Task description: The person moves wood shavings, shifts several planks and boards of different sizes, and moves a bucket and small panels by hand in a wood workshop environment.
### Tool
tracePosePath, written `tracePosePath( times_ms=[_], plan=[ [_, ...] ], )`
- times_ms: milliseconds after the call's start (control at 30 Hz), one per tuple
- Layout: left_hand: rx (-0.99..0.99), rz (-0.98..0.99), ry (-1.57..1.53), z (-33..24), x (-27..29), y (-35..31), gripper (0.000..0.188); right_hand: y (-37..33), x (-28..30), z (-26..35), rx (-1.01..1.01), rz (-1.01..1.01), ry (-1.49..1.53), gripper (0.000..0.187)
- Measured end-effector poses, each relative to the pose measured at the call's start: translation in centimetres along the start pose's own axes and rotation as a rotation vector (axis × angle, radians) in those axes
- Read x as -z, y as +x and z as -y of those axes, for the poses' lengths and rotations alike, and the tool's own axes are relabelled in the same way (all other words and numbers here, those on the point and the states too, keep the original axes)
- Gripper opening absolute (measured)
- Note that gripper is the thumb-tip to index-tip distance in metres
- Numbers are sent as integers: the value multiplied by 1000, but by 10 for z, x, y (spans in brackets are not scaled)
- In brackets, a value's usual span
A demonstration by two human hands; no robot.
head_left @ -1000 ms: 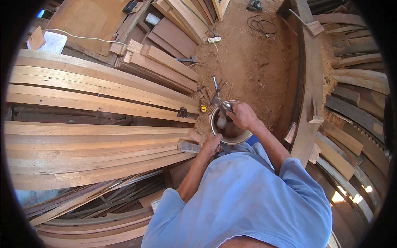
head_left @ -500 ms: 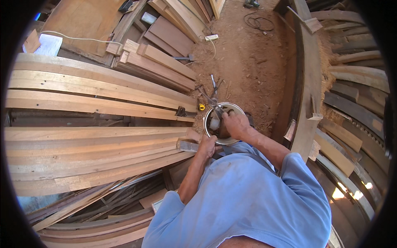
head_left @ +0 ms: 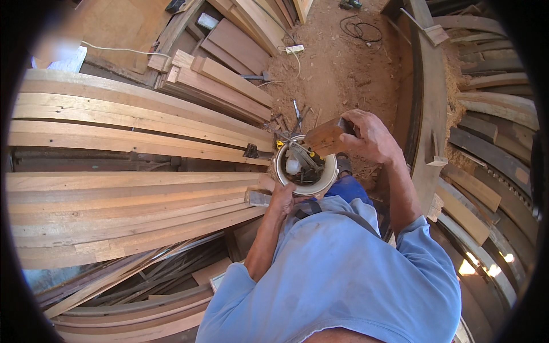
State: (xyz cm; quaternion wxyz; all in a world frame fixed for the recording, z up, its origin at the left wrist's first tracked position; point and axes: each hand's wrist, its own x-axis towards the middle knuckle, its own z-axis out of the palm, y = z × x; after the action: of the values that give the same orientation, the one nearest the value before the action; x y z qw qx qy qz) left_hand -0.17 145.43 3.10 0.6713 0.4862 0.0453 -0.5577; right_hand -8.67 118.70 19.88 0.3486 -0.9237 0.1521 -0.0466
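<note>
A white round bucket [head_left: 327, 182] stands in front of me, with several tools [head_left: 309, 168] and a whitish object [head_left: 293, 166] inside. My left hand [head_left: 282, 197] is closed on the bucket's near left rim. Above its far right rim, my right hand [head_left: 369, 136] grips a brown wooden block [head_left: 326, 137] with a dark end. The block slants down to the left and covers part of the opening; its exact kind is not clear. A long metal tool [head_left: 297, 116] sticks up past the far rim.
Long planks [head_left: 137, 194] lie to the left, with a small dark clamp-like piece [head_left: 250, 151] at their end. Shorter boards [head_left: 223, 86] are stacked farther off. A long upright board [head_left: 426, 114] runs along the right. A coiled black cable [head_left: 360, 31] lies on the sawdust-covered floor [head_left: 337, 74].
My right hand has come up out of the bucket and moved right, bringing the wooden block out. The bucket has tilted or shifted slightly left; my left hand stays on its rim.
</note>
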Motion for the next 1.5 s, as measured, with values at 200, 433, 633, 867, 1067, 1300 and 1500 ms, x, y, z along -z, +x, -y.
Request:
tracePosePath(
  times_ms=[200, 433, 633, 867, 1067, 1300, 1500],
  plan=[
    [50, -120, -29, 10, 1, 11, 56, -15, -33, -19, 56, 169, 58, 37],
    [171, -116, 109, 35, 25, 36, 52, -55, -47, -103, -255, -157, -71, 52],
    [285, -242, 19, 84, 69, 54, 47, -137, 34, -233, -1029, -439, -505, 51],
    [295, -276, -81, 95, 57, 57, 37, -231, 18, -373, -1267, -583, -40, 68],
    [257, -459, -57, 66, -22, 58, 25, -198, 4, -348, -1390, -696, -103, 60],
    [314, -311, -137, 81, 4, 72, 37, -200, 17, -378, -1372, -653, -141, 50],
    [198, -368, -107, 75, 4, 60, 40, -121, -16, -261, -718, -321, 680, 41]
  ],
)
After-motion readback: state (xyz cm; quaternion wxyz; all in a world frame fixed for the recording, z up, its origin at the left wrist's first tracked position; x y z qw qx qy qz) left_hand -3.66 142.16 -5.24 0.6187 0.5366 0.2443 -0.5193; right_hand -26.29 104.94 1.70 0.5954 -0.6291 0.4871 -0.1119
